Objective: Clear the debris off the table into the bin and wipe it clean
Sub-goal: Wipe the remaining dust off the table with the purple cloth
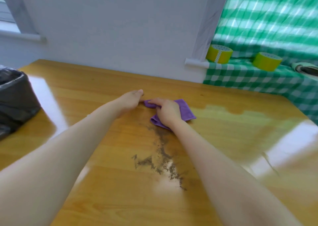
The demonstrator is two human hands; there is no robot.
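Debris point(161, 157), a dark gritty smear of dirt, lies on the glossy wooden table point(106, 200). It starts right at the near edge of the purple cloth point(186, 111) and trails from there toward the person, widening into ragged streaks between the two bare forearms.

The purple cloth is folded and lies flat on the tabletop, with its left end bunched up. The right hand point(167, 113) rests on top of the cloth, covering its left half. Its fingers curl over the bunched end and grip it, so only the cloth's right part and a strip along its near edge show.

The left hand point(131, 99) is just beside the cloth's left end, touching or almost touching it. It stands on its edge on the table, with the fingers straight, held together and pointing away from the person, holding nothing.

Well to the left of the cloth stands the bin point(15, 96), lined with a black plastic bag; whether it sits on the table or beside it I cannot tell.

Behind the cloth rises a white wall point(120, 27). Beyond the cloth to the right is a surface draped in green-and-white checked fabric point(240, 77). On it are two yellow-green tape rolls, one near the wall point(219, 53) and one farther right point(266, 61).
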